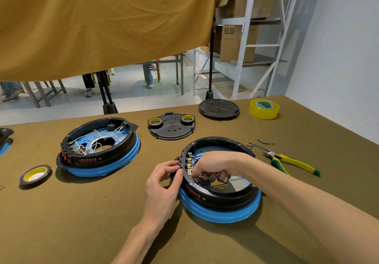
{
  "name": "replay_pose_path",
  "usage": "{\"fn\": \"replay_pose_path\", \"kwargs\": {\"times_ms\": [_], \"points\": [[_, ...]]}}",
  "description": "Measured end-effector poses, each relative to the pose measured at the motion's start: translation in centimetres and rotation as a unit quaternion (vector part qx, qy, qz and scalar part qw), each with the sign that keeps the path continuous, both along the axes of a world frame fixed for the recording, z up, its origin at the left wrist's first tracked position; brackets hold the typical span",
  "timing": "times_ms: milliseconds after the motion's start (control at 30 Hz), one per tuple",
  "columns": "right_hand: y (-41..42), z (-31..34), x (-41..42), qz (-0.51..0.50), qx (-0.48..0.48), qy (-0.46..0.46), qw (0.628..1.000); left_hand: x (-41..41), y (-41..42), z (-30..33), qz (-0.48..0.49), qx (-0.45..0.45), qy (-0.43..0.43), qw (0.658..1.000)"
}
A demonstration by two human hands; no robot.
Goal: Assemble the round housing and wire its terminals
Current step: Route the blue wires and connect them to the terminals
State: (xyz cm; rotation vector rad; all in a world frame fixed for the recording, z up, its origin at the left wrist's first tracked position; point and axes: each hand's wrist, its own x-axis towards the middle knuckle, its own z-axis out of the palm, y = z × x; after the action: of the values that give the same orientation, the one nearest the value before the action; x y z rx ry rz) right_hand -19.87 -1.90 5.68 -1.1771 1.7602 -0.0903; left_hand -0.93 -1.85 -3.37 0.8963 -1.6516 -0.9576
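A round black housing [225, 198] with a blue rim sits near me, right of centre. A row of brass terminals [189, 164] lines its left inner wall. My left hand [164, 183] grips the housing's left outer wall at the red switch block. My right hand [213, 165] reaches inside the housing and pinches a blue wire [222, 179] at the lower terminals. A second housing [98, 147], with white wires fitted inside, stands to the left.
On the olive table lie yellow-green pliers [291, 161], loose blue wires [260, 144], a black cover plate [172, 127] carrying two tape rolls, a round black disc [218, 108], a clear tape roll [264, 108] and a yellow-cored black tape roll [35, 175].
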Motion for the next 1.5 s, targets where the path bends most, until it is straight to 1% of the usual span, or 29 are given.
{"fn": "replay_pose_path", "kwargs": {"times_ms": [167, 467, 667, 767, 833, 933, 1000, 1033, 1100, 1200, 1367, 1500], "points": [[0.1, 0.2, 0.0, 0.006, -0.009, -0.002, 1.000, 0.3, 0.2, -0.1, 0.004, -0.015, 0.003, 1.000], [1.0, 0.5, 0.2, 0.021, -0.036, -0.015, 0.999, 0.1, 0.2, -0.5, 0.018, 0.007, 0.009, 1.000], [1.3, 0.4, 0.1, 0.022, -0.050, -0.035, 0.998, 0.2, 0.2, -0.2, 0.007, 0.015, 0.015, 1.000], [1.6, 0.1, -0.2, 0.035, -0.097, -0.008, 0.995, 0.6, -0.2, -0.1, -0.009, 0.007, 0.002, 1.000], [1.9, -0.4, -0.2, 0.060, -0.173, 0.035, 0.982, 0.8, -0.3, -0.1, -0.012, 0.004, -0.003, 1.000], [2.7, -1.4, 0.0, 0.104, -0.326, 0.110, 0.933, 0.8, -0.4, -0.2, -0.013, 0.003, -0.002, 1.000], [3.2, -1.9, 0.3, 0.121, -0.385, 0.156, 0.902, 0.8, -0.5, -0.3, -0.011, 0.004, -0.002, 1.000], [3.4, -2.1, 0.3, 0.123, -0.403, 0.168, 0.891, 0.8, -0.5, -0.3, -0.010, 0.006, -0.001, 1.000], [3.7, -2.4, 0.2, 0.123, -0.423, 0.177, 0.880, 0.9, -0.5, -0.3, -0.011, 0.004, 0.003, 1.000], [3.9, -2.7, 0.0, 0.127, -0.437, 0.166, 0.875, 0.9, -0.4, -0.3, -0.021, 0.006, 0.014, 1.000], [4.0, -2.9, 0.2, 0.120, -0.446, 0.146, 0.875, 0.8, -0.4, -0.4, -0.024, 0.016, 0.025, 0.999], [4.2, -2.8, 0.2, 0.112, -0.442, 0.135, 0.880, 0.9, -0.6, -0.2, -0.029, -0.010, 0.007, 1.000]]}}
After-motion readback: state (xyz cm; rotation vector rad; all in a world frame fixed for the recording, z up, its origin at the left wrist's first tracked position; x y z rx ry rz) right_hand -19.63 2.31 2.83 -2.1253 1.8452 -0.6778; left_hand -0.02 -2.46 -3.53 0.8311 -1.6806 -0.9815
